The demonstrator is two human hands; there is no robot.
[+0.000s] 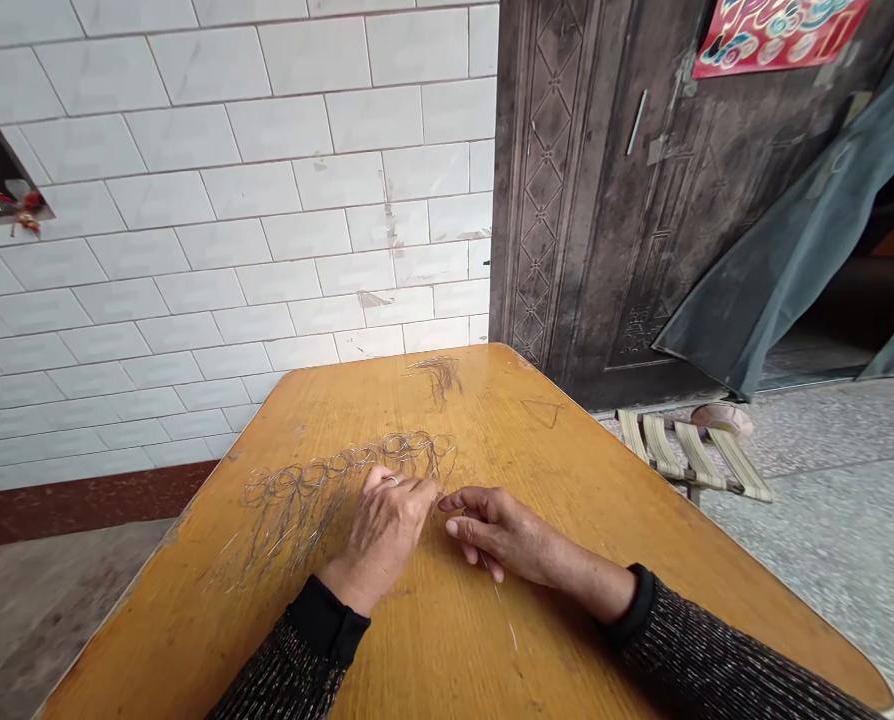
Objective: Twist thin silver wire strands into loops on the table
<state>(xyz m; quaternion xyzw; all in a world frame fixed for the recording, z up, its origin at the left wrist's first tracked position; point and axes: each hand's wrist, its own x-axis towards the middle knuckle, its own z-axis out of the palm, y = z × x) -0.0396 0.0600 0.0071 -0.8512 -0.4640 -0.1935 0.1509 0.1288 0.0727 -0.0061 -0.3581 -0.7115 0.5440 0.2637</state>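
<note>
My left hand (391, 525), wearing a ring, is over the table just in front of a row of looped thin wires (304, 480). Its fingers are pinched together at the right, and the tips are partly hidden. Beside it my right hand (503, 532) has curled fingers, its index fingertip close to the left fingertips. A thin wire (501, 603) comes out below the right hand and slants down toward me. Its upper part runs among the fingers, where the hands hide most of it. The looped wires have round tops and loose tails spreading toward me.
Both hands work over a yellow wooden table (447, 660). A bundle of loose wires (441, 375) lies at its far end, with a bent wire (543, 412) to the right. A strapped folding stool (691, 455) stands beyond the right edge. White tiled wall (214, 200) and dark door (604, 200) rise behind.
</note>
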